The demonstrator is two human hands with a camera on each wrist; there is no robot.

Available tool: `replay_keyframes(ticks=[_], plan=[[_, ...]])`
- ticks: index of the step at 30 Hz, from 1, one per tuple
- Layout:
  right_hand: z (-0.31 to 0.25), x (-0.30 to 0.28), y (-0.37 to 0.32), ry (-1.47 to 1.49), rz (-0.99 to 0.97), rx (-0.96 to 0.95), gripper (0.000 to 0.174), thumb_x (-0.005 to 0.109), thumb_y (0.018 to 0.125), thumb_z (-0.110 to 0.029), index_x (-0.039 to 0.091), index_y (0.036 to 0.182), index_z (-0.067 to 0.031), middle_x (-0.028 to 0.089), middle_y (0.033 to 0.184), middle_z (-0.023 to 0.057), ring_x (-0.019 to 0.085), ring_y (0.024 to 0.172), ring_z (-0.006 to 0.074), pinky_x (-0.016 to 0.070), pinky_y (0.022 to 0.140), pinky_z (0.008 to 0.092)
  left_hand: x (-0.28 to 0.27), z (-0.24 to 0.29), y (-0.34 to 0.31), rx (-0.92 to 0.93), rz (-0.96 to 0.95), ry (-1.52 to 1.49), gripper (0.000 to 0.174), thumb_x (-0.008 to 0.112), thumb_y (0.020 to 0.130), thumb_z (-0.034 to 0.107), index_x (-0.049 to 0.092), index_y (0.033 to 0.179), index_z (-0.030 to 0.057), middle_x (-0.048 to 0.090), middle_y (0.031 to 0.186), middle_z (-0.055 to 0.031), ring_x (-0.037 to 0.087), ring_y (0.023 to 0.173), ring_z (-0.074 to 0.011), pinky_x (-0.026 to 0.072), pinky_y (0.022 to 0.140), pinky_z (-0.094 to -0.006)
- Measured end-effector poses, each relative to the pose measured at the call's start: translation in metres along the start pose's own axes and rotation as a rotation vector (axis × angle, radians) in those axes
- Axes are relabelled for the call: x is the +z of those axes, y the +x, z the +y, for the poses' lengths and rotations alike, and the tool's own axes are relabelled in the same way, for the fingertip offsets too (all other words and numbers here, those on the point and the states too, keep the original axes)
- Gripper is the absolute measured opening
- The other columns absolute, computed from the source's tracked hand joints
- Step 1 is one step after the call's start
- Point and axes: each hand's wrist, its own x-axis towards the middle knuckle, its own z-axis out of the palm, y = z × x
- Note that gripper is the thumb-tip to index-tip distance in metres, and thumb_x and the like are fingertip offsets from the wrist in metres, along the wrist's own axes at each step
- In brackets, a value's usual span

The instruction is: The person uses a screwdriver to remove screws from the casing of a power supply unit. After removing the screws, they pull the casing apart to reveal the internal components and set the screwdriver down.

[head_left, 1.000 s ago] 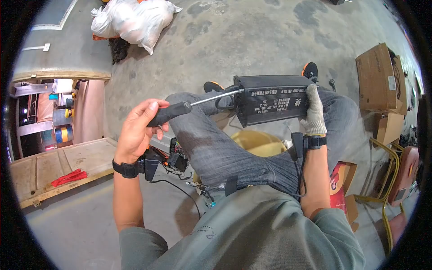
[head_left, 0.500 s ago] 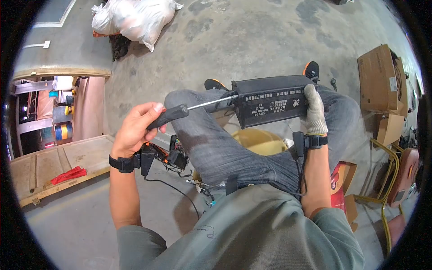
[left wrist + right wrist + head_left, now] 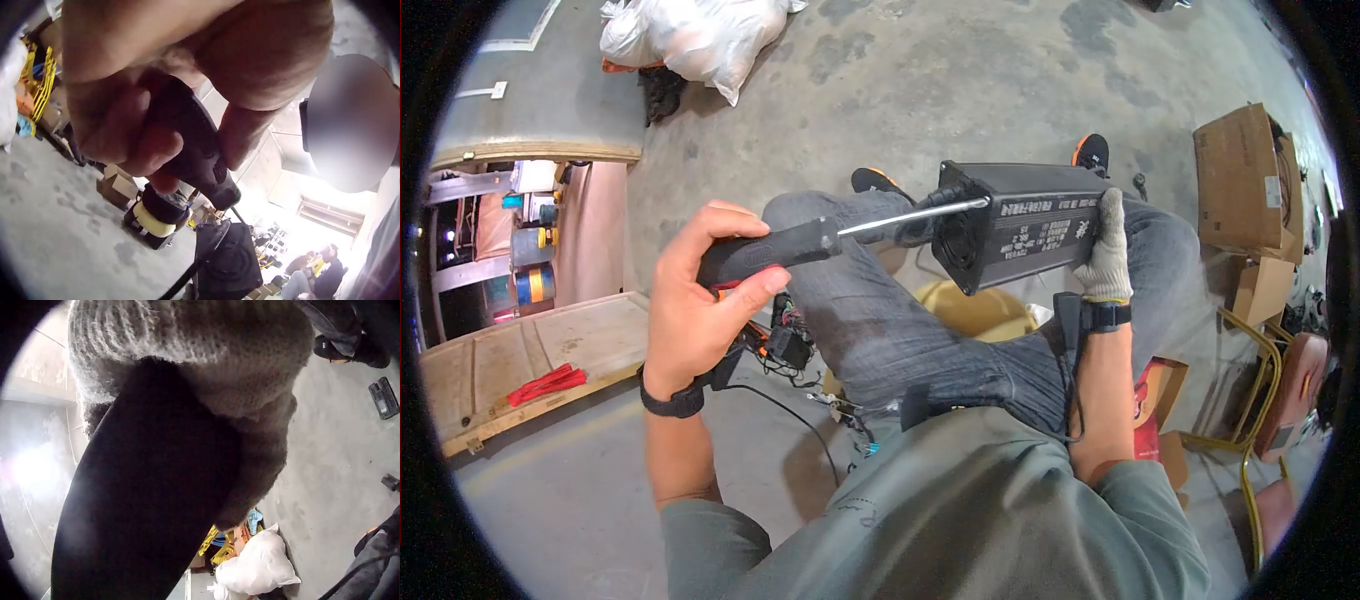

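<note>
The left hand (image 3: 695,300) wraps its bare fingers round the rubbery black handle of the screwdriver (image 3: 830,232). The steel shaft meets the end of the box (image 3: 1040,225), held over the lap. The right hand (image 3: 1108,250), in a knitted glove, clasps its far end. It seems best to keep the shaft straight and the box firm. The box is long, matt black and square-ended.

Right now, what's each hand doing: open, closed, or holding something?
Left hand: closed round the screwdriver handle.
Right hand, gloved: gripping the black box.
</note>
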Motion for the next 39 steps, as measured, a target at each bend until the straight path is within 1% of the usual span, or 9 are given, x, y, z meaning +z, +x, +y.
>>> replay_keyframes(ticks=[4,7,10,12,16,21,28,30,39], plan=[[0.002,-0.007,0.004,0.036,-0.032,-0.002,0.038,0.062,0.09,-0.041,0.064,0.107,-0.0064,0.07,0.099,0.0069,0.069,0.082,0.018,0.0589,0.071,0.0325,-0.003,0.01,0.002,0.067,0.025,0.116,0.032,0.078,0.07,0.002,0.06,0.096,0.0004,0.057,0.092,-0.0063,0.056,0.088,-0.015,0.0443,0.078,-0.0263],[0.002,-0.008,0.005,0.015,-0.001,-0.012,0.038,0.062,0.09,-0.04,0.064,0.107,-0.0065,0.07,0.098,0.0067,0.069,0.082,0.0179,0.0588,0.071,0.0324,-0.004,0.011,0.001,0.082,0.009,0.159,0.028,0.076,0.075,0.01,0.062,0.097,-0.0002,0.058,0.093,-0.007,0.056,0.089,-0.0162,0.0447,0.078,-0.027],[0.001,-0.008,0.005,-0.024,0.01,-0.016,0.038,0.063,0.09,-0.04,0.063,0.107,-0.006,0.069,0.098,0.0065,0.068,0.083,0.0178,0.0586,0.072,0.0323,-0.011,0.002,-0.003,-0.008,-0.041,0.002,0.026,0.068,0.085,0.02,0.064,0.1,-0.0001,0.059,0.095,-0.0058,0.057,0.083,-0.0132,0.0443,0.072,-0.0247],[0.001,-0.007,0.004,-0.057,-0.004,-0.024,0.039,0.063,0.09,-0.04,0.063,0.108,-0.0058,0.069,0.098,0.0064,0.068,0.084,0.0176,0.0584,0.073,0.0322,-0.012,-0.003,-0.004,-0.199,0.019,-0.192,0.039,0.058,0.093,0.034,0.061,0.105,-0.0024,0.055,0.096,-0.0049,0.053,0.072,-0.0084,0.0406,0.059,-0.0205],[0.003,-0.01,0.005,-0.09,-0.032,-0.032,0.04,0.064,0.089,-0.04,0.062,0.109,-0.0053,0.069,0.1,0.0062,0.068,0.085,0.0171,0.0579,0.075,0.0321,-0.008,-0.006,-0.001,-0.352,0.079,-0.306,0.039,0.055,0.095,0.035,0.062,0.103,-0.0023,0.058,0.088,-0.0059,0.052,0.069,-0.0066,0.0391,0.054,-0.0206],[0.002,-0.009,0.004,-0.077,-0.016,-0.034,0.04,0.063,0.089,-0.04,0.062,0.11,-0.0057,0.069,0.101,0.0061,0.068,0.086,0.0169,0.0578,0.075,0.032,-0.01,-0.008,-0.004,-0.571,-0.105,-0.481,0.045,0.046,0.098,0.041,0.06,0.096,-0.0016,0.059,0.069,-0.0092,0.052,0.049,-0.0099,0.0358,0.04,-0.0198],[0.003,-0.013,0.007,-0.085,0.002,-0.032,0.038,0.063,0.09,-0.039,0.063,0.108,-0.0065,0.069,0.1,0.0058,0.068,0.085,0.0169,0.0572,0.075,0.0319,-0.015,-0.017,-0.002,-0.612,-0.082,-0.571,0.044,0.043,0.099,0.041,0.061,0.096,0.0005,0.06,0.067,-0.0082,0.048,0.042,-0.0085,0.0303,0.036,-0.02],[0.003,-0.01,0.006,-0.079,0.004,-0.027,0.037,0.063,0.09,-0.039,0.063,0.108,-0.0066,0.069,0.1,0.0057,0.068,0.084,0.0168,0.0571,0.075,0.0319,-0.013,-0.016,-0.002,-0.595,-0.062,-0.533,0.046,0.041,0.1,0.037,0.059,0.094,-0.0043,0.058,0.066,-0.0104,0.045,0.042,-0.01,0.0339,0.037,-0.02],[0.005,-0.02,0.01,-0.077,-0.009,-0.039,0.035,0.063,0.09,-0.037,0.064,0.107,-0.007,0.069,0.099,0.0057,0.068,0.084,0.0166,0.0572,0.074,0.0316,-0.009,-0.017,-0.002,-0.649,-0.002,-0.553,0.048,0.043,0.099,0.039,0.06,0.091,-0.0048,0.057,0.062,-0.0103,0.042,0.038,-0.01,0.0303,0.033,-0.0216]])
